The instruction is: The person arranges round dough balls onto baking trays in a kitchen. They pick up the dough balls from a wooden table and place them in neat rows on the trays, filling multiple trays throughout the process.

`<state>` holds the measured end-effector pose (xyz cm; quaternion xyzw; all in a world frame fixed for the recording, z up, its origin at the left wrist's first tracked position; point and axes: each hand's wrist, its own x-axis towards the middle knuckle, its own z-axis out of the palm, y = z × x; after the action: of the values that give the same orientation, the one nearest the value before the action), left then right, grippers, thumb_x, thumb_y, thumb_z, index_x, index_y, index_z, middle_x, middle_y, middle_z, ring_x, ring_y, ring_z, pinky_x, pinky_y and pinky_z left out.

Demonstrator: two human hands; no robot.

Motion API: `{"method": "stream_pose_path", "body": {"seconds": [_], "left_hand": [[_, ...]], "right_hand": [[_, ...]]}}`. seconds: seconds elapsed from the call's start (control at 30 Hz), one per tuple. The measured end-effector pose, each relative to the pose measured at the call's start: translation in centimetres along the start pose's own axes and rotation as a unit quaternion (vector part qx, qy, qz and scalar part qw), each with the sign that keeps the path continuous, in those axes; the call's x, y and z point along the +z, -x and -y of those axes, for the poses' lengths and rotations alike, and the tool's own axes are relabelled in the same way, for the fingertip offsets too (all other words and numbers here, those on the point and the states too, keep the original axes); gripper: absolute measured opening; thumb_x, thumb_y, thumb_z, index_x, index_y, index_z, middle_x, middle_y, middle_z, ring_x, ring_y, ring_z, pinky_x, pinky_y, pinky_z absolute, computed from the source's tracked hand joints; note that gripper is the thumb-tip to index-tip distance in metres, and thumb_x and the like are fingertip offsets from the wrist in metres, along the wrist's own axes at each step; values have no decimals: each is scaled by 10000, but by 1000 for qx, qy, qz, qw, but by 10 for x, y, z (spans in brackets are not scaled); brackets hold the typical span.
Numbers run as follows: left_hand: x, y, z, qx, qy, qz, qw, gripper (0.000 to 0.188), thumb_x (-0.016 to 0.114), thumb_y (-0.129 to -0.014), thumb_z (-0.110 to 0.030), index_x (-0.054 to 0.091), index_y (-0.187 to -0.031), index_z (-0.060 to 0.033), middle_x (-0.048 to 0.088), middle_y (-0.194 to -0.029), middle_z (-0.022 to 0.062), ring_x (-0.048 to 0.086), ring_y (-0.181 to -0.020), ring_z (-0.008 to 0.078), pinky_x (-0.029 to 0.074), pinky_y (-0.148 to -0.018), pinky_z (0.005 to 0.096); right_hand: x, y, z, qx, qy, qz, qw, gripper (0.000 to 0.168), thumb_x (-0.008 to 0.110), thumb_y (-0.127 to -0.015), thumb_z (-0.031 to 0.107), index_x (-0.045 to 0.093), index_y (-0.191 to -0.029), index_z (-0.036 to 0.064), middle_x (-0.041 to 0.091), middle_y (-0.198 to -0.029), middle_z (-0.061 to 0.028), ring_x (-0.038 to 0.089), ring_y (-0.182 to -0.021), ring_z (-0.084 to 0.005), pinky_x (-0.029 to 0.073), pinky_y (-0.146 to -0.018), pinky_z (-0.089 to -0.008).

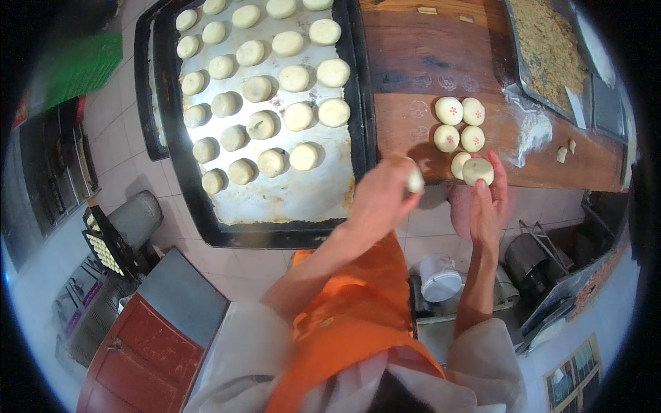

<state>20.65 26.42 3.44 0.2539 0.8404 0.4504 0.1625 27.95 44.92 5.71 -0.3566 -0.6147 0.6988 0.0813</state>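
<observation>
My left hand (379, 199), blurred, is between the baking tray and the wooden table, with a pale round dough cake (414, 180) in its fingers. In my right hand (488, 206) a flattened dough cake (477, 172) is pinched between thumb and fingers at the table's front edge. Just behind it sits another dough cake (459, 165), partly covered. Beyond that, a small cluster of dough cakes (448, 110) bears red flower-like stamps. On my left, rows of plain dough cakes (294, 78) lie on the black-rimmed baking tray (284, 196).
White flour (534, 129) is spread on the wooden table (403, 118), near small dough scraps (562, 154). A metal tray of crumbly filling (550, 46) stands at the far right. Below are a white lidded bucket (440, 281) and a red cabinet (147, 356).
</observation>
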Motion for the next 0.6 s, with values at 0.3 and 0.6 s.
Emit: {"method": "stream_pose_path", "body": {"seconds": [0.3, 0.6], "left_hand": [[-41, 8, 71, -36, -201, 35, 978, 674, 695, -670, -18, 411, -1280, -56, 466, -1263, 137, 421, -1219, 298, 331, -1018, 424], [-82, 51, 82, -77, -273, -44, 958, 486, 611, -730, -43, 510, -1205, -42, 461, -1295, 118, 363, -1253, 327, 242, -1046, 465]], "right_hand": [[67, 25, -4, -25, 173, 181, 968, 596, 584, -783, -81, 406, -1338, 41, 443, -1300, -78, 417, -1230, -180, 370, -1011, -310], [126, 46, -43, -312, 484, 251, 778, 476, 722, -706, 162, 550, -1147, 107, 517, -1212, -47, 379, -1229, -282, 166, -1080, -518]]}}
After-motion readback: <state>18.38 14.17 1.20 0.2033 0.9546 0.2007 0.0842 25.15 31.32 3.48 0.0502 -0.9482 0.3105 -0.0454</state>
